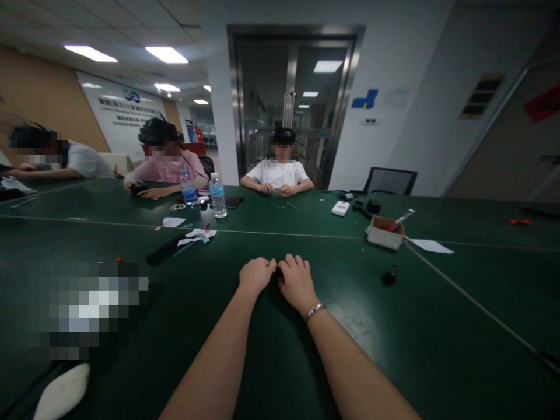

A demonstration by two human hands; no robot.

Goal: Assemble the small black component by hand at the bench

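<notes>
My left hand and right hand curled close together at the green table. A small dark object showed between their fingertips; I couldn't tell whether either gripped it.

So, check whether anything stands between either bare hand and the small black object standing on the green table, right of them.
Nothing visible stands between the right hand and the small black object. From the left hand, the right hand is in the way.
</notes>
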